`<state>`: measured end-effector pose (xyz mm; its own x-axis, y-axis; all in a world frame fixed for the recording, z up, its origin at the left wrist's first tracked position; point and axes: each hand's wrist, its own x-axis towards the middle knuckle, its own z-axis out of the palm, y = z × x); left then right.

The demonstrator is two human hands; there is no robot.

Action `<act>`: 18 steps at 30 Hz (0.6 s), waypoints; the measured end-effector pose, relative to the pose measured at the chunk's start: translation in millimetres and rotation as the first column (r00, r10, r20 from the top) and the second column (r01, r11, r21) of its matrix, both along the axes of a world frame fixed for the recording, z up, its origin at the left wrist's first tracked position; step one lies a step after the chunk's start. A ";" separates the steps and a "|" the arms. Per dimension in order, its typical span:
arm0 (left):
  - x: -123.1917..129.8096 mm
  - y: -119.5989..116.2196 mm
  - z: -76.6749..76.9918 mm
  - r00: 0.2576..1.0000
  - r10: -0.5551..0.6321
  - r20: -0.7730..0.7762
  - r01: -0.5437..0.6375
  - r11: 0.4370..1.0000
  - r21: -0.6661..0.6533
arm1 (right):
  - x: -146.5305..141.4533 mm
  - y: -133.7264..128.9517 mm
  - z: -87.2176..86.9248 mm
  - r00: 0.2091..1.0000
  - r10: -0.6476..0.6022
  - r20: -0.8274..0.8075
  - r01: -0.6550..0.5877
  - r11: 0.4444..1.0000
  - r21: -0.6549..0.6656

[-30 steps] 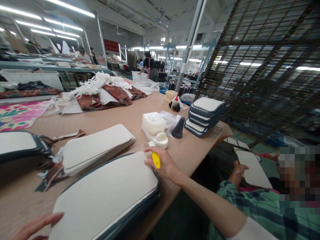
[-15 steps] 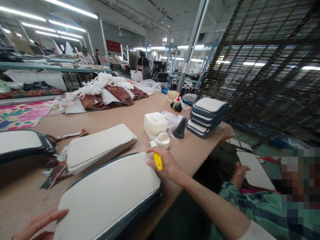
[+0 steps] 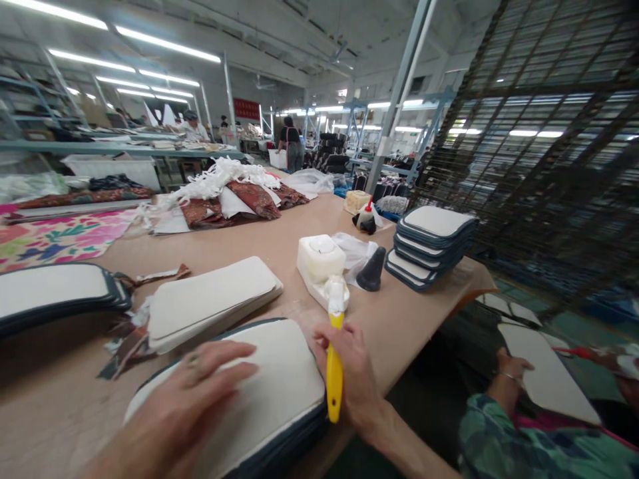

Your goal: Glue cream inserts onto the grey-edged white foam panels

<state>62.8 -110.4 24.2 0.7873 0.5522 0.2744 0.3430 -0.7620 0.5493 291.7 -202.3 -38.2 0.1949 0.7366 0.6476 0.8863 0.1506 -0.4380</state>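
Note:
My right hand (image 3: 352,362) is closed around the yellow handle of a brush (image 3: 334,372). The brush's white-coated head is at the front of a white plastic container (image 3: 319,259), touching or over its low opening. Spread over the near stack of white-faced, dark-edged panels (image 3: 279,372) is my left hand (image 3: 200,392), its fingers apart and slightly blurred. Whether the fingertips touch the top panel I cannot tell. Behind the stack lies a pile of plain off-white panels (image 3: 214,299).
A black cone-shaped piece (image 3: 371,271) and a plastic bag (image 3: 352,256) lie beside the container. Another panel stack (image 3: 434,246) stands near the right table edge. Fabric scraps (image 3: 130,352) are at left. To the right, a co-worker's hand (image 3: 514,369) holds a panel.
My right hand has turned the brush so its head points away at the container. My left hand has moved from the stack's near left edge to above its top. The view has shifted slightly.

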 end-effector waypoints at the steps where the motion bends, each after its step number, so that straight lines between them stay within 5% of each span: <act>1: 14.8 -1.4 2.4 0.990 -0.127 -0.061 0.130 0.990 0.056 | 0.0 -3.7 -2.2 1.000 0.012 -0.013 -0.012 0.999 0.041; 4: 46.7 -4.5 4.9 0.929 -0.272 -0.250 0.319 0.931 0.175 | -1.0 -10.1 -10.1 0.989 0.150 0.015 -0.150 0.982 0.113; 8: 46.0 0.7 -17.5 0.956 -0.221 -0.193 0.283 0.864 0.415 | -0.3 -6.6 -20.4 0.957 0.268 0.106 -0.281 0.951 0.132; 13: 30.9 13.0 -54.1 0.961 -0.219 -0.170 0.274 0.654 0.705 | 7.3 5.6 -24.2 0.933 0.315 0.173 -0.328 0.943 0.049; 18: 31.2 10.3 -51.3 0.960 -0.178 -0.214 0.278 0.654 0.703 | -4.3 21.8 -29.4 0.936 0.240 0.257 -0.269 0.959 0.084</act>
